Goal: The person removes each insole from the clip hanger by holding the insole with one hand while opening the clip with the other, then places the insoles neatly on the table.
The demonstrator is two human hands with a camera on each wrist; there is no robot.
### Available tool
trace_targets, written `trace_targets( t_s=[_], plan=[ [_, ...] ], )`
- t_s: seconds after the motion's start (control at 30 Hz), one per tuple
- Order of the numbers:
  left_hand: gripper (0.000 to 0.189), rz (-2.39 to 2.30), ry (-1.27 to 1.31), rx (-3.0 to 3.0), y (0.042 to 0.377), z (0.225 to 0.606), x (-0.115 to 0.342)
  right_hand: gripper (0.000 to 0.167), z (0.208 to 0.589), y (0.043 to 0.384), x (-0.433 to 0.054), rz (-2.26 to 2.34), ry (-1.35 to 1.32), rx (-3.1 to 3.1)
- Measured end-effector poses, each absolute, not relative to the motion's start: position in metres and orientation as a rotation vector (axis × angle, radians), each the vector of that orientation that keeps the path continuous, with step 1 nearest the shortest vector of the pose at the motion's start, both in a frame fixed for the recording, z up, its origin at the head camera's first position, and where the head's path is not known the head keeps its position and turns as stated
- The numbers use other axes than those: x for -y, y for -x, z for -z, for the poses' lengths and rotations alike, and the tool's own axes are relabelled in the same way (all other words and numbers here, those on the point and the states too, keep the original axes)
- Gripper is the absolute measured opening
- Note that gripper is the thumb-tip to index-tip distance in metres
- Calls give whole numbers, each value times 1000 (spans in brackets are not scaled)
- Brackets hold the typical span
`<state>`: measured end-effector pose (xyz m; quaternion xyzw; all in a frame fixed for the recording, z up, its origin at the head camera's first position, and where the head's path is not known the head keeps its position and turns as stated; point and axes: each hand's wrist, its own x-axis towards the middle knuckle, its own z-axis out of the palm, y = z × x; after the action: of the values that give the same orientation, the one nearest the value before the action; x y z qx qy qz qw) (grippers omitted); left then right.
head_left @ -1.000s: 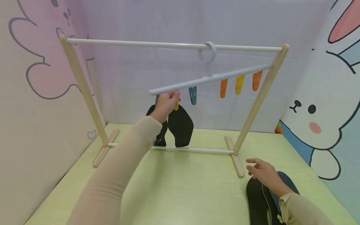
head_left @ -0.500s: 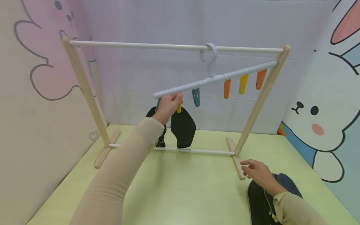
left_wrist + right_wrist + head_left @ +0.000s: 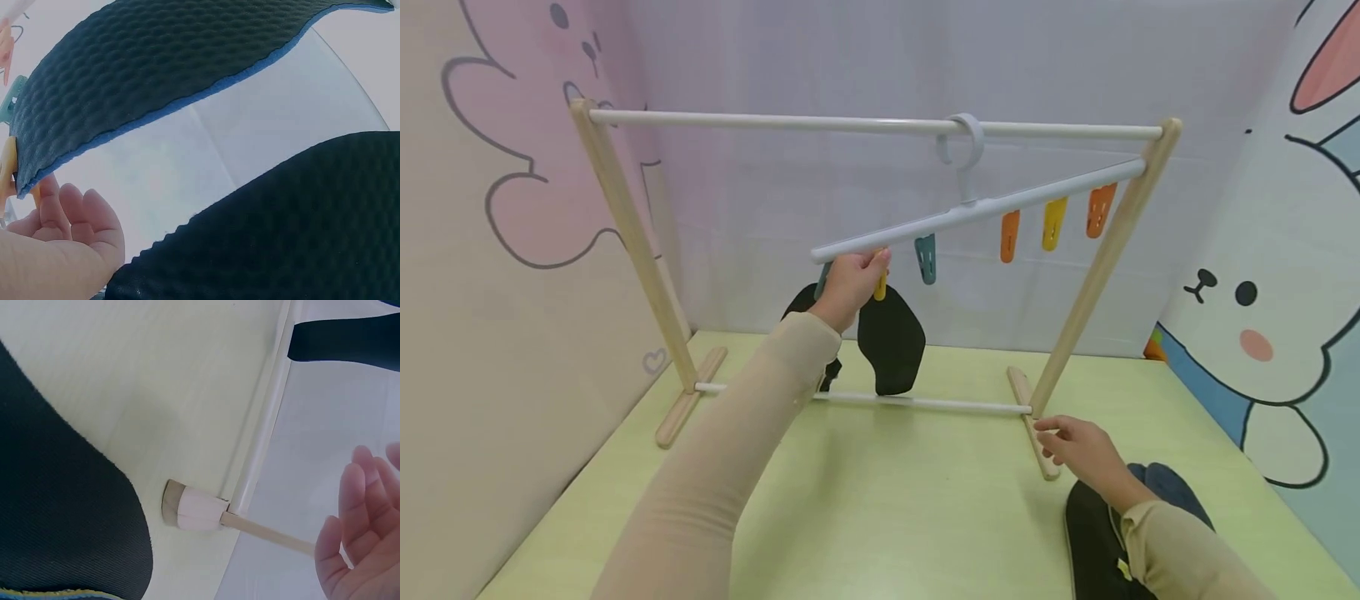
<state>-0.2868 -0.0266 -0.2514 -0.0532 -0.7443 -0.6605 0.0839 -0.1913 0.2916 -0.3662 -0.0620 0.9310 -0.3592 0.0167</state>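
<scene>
My left hand (image 3: pixel 850 287) pinches a yellow clothespin (image 3: pixel 881 282) near the low left end of a white clip hanger (image 3: pixel 910 230). That clothespin bites the tip of a black insole (image 3: pixel 891 342), whose dimpled underside and blue edge show in the left wrist view. A second insole (image 3: pixel 281 231) hangs beside it, partly behind my arm in the head view, close to a teal clothespin (image 3: pixel 823 281). My right hand (image 3: pixel 1082 450) hovers beside the rack's right foot (image 3: pixel 1033 433), fingers loosely bent and holding nothing. Below it lie black and dark blue insoles (image 3: pixel 1086 533).
The hanger hooks over the top bar (image 3: pixel 737 122) of a wooden rack (image 3: pixel 632 242) and tilts, its right end high against the right post (image 3: pixel 1105 267). More clothespins, teal (image 3: pixel 927 258), orange (image 3: pixel 1010 237) and yellow (image 3: pixel 1054 224), hang along it. Walls stand close behind and beside the table (image 3: pixel 880 500).
The hanger's right end has swung up and right, its left end slightly lower. My right hand has shifted left toward the rack's foot. The left hand keeps its pinch.
</scene>
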Motion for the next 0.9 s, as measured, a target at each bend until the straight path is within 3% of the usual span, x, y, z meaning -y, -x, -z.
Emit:
trace_targets(
  t_s=[0.9],
  plan=[
    [31, 1988, 161, 2234, 287, 253, 26, 28, 349, 219, -238, 1197, 257, -2958]
  ],
)
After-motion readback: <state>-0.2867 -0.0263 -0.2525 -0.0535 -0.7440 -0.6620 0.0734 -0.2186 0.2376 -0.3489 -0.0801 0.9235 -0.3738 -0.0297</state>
